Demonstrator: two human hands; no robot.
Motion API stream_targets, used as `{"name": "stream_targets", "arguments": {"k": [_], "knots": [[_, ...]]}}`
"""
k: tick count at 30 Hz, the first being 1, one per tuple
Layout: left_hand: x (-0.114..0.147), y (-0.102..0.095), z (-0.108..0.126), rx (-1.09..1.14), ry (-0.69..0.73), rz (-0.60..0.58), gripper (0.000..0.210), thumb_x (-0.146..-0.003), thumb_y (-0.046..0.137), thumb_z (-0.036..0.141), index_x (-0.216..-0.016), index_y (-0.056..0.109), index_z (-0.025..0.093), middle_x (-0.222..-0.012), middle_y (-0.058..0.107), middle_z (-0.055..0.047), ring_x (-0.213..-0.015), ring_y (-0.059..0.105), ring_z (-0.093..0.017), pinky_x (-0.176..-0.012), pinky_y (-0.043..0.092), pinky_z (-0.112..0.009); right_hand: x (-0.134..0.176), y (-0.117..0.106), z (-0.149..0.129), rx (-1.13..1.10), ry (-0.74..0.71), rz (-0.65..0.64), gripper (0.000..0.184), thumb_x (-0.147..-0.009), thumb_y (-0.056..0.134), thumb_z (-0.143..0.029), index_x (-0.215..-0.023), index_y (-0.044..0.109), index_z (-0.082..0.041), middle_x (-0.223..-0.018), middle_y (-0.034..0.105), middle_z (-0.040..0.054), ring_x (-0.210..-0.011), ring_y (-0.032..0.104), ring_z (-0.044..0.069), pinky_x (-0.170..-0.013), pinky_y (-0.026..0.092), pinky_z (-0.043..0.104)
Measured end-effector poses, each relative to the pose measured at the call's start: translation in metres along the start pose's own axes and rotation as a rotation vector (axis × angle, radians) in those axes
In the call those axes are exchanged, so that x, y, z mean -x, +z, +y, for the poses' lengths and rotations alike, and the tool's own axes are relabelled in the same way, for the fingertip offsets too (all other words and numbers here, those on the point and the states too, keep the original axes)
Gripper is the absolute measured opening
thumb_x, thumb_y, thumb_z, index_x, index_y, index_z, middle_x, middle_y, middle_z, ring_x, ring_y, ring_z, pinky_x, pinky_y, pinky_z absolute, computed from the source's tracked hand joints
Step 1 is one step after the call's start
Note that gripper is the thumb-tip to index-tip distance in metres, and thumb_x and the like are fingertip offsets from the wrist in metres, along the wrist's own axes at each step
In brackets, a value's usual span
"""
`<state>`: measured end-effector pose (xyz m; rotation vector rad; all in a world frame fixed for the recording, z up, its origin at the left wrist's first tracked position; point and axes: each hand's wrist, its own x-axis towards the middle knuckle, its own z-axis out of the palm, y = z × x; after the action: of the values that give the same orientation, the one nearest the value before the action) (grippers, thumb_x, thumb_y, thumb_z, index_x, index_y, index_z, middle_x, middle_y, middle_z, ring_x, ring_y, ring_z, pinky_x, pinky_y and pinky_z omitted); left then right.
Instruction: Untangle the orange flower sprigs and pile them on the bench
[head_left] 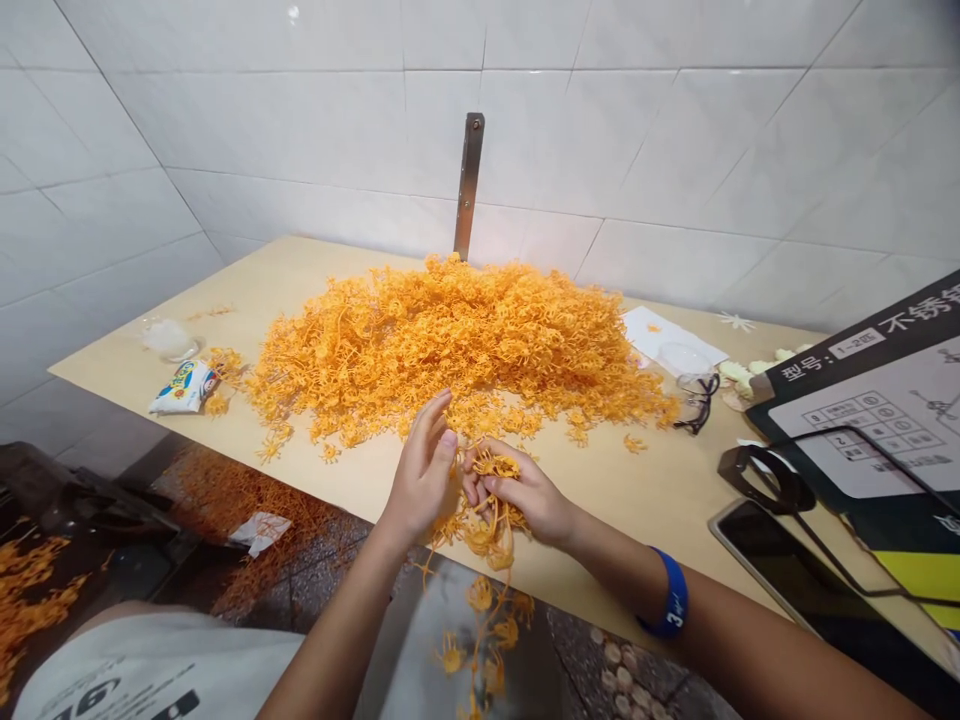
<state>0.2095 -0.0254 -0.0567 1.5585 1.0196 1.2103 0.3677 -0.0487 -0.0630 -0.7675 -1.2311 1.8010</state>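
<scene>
My right hand (541, 497), with a blue wristband (670, 592), is closed around a bunch of orange plastic flower pieces (484, 595) on thin stems. Part of the bunch hangs below the table's front edge. Beside it, my left hand (421, 475) is raised with fingers stretched upward and the palm turned toward the bunch; nothing shows in its grasp. Just beyond both hands, a large heap of the same orange flower pieces (450, 345) covers the middle of the table (600, 510). Loose pieces lie along the heap's near side.
On the left are a white packet (182, 388) and a clear plastic cup (171, 342). To the right lie glasses (703, 402), a phone (787, 560), a black strap-like item (766, 478) and a printed box (877, 400). A metal bracket (469, 185) stands against the wall. Orange scraps (247, 510) cover the floor.
</scene>
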Motion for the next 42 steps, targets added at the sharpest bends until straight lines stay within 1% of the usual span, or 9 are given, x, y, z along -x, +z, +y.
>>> {"name": "stream_targets", "arguments": {"k": [9,14,19,24,26,29,33,39,42], "knots": [[0.004,0.002,0.005,0.091,0.081,-0.083,0.044,-0.096,0.039,0.042,-0.133,0.053,0.023,-0.145,0.048,-0.007,-0.135,0.041,-0.025,-0.115,0.028,-0.041,-0.003,0.01,0.003,0.291,-0.131,-0.08,0.032,-0.088,0.055,-0.044,-0.077,0.054,-0.015,-0.072,0.055,0.0027,-0.066,0.05,0.013,-0.063,0.042,0.026],[0.002,0.001,0.009,0.129,0.07,-0.087,0.033,-0.097,0.04,0.034,-0.115,0.064,0.021,-0.125,0.065,-0.007,-0.122,0.055,-0.021,-0.106,0.039,-0.036,-0.005,0.014,0.005,0.381,-0.128,-0.021,0.043,-0.09,0.047,-0.054,-0.07,0.049,-0.016,-0.064,0.048,-0.0003,-0.059,0.043,0.011,-0.057,0.037,0.024],[0.0,0.009,0.007,0.124,-0.017,0.059,0.029,-0.094,0.046,0.035,-0.09,0.068,0.017,-0.099,0.073,-0.007,-0.097,0.066,-0.02,-0.087,0.049,-0.031,-0.009,0.012,0.006,0.669,-0.277,0.091,0.047,-0.094,0.039,-0.051,-0.062,0.042,-0.018,-0.061,0.043,-0.0007,-0.063,0.04,0.012,-0.061,0.036,0.026],[-0.013,0.002,0.013,0.519,-0.312,0.268,0.026,-0.093,0.048,0.039,-0.087,0.06,0.016,-0.076,0.069,-0.004,-0.054,0.061,-0.01,-0.055,0.05,-0.022,-0.003,0.01,0.006,0.859,-0.469,-0.127,0.045,-0.098,0.034,-0.043,-0.061,0.041,-0.019,-0.059,0.042,-0.0007,-0.057,0.037,0.012,-0.057,0.033,0.025],[-0.02,-0.009,0.02,0.537,-0.315,0.302,0.026,-0.094,0.044,0.038,-0.091,0.058,0.016,-0.073,0.067,-0.002,-0.048,0.057,-0.007,-0.053,0.049,-0.021,0.0,0.01,0.005,0.852,-0.466,-0.136,0.043,-0.098,0.035,-0.041,-0.062,0.042,-0.019,-0.058,0.042,-0.001,-0.056,0.038,0.011,-0.057,0.032,0.025],[-0.026,-0.022,0.026,0.161,-0.158,0.218,0.024,-0.093,0.046,0.035,-0.101,0.061,0.018,-0.074,0.065,-0.002,-0.059,0.06,-0.011,-0.062,0.051,-0.024,0.001,0.01,0.004,0.63,-0.32,-0.023,0.042,-0.096,0.039,-0.044,-0.063,0.044,-0.018,-0.057,0.043,-0.0014,-0.054,0.04,0.01,-0.055,0.033,0.024],[-0.024,-0.02,0.021,-0.3,-0.002,0.051,0.026,-0.09,0.051,0.032,-0.107,0.066,0.02,-0.101,0.065,-0.007,-0.096,0.061,-0.02,-0.085,0.048,-0.033,-0.003,0.007,0.003,0.338,-0.172,0.007,0.046,-0.092,0.044,-0.052,-0.063,0.046,-0.017,-0.056,0.043,-0.0017,-0.051,0.038,0.01,-0.049,0.03,0.023],[-0.017,-0.012,0.018,-0.195,0.087,-0.029,0.04,-0.096,0.036,0.04,-0.11,0.067,0.019,-0.123,0.059,-0.01,-0.12,0.052,-0.021,-0.105,0.037,-0.038,-0.006,0.004,0.006,0.286,-0.119,0.055,0.047,-0.089,0.049,-0.055,-0.061,0.047,-0.016,-0.053,0.042,-0.0026,-0.049,0.035,0.009,-0.047,0.028,0.023],[-0.011,-0.013,0.023,-0.011,-0.021,-0.211,0.041,-0.094,0.041,0.045,-0.107,0.069,0.019,-0.11,0.068,-0.009,-0.103,0.062,-0.022,-0.093,0.047,-0.036,-0.006,0.005,0.007,0.295,-0.148,0.07,0.046,-0.089,0.05,-0.054,-0.063,0.048,-0.017,-0.055,0.043,-0.0022,-0.051,0.037,0.009,-0.049,0.031,0.023]]}}
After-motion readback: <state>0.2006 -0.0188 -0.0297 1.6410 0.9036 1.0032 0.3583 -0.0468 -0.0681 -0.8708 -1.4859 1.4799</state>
